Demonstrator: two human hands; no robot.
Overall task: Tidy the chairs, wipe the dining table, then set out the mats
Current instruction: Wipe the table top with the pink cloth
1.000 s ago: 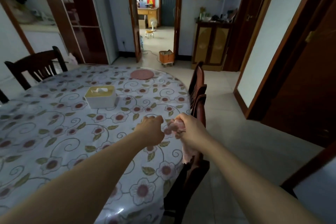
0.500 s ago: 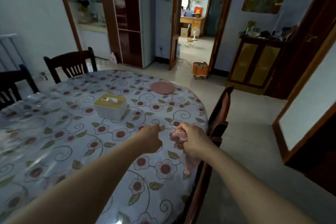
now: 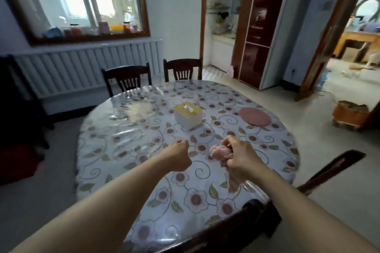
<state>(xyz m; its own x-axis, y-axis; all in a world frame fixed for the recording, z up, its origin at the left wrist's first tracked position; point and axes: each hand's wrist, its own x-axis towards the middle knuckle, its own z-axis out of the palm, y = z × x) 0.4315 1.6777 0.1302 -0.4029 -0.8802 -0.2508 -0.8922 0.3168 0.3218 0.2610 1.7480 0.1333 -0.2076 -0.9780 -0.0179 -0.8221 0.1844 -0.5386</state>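
Wiping step: about to start, judging by cloth in hand over table.
R hand (image 3: 239, 158): clenched round pink cloth (image 3: 223, 155), bunched, tail hanging toward 6 o'clock.
L hand (image 3: 180, 156): closed fist, nothing visible in it.
Dining table (image 3: 115, 162): clear cover over floral print, glare at 11 o'clock.
Obstacles: tissue box (image 3: 188, 115) mid-table; mat (image 3: 254, 116) at 2 o'clock.
Tip: spread cloth flat first, wipe w/ overlapping strokes far edge to near, lift box & mat rather than skirting them.

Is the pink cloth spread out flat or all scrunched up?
Scrunched up. The right hand grips the pink cloth in a bunch above the table, one end hanging down.
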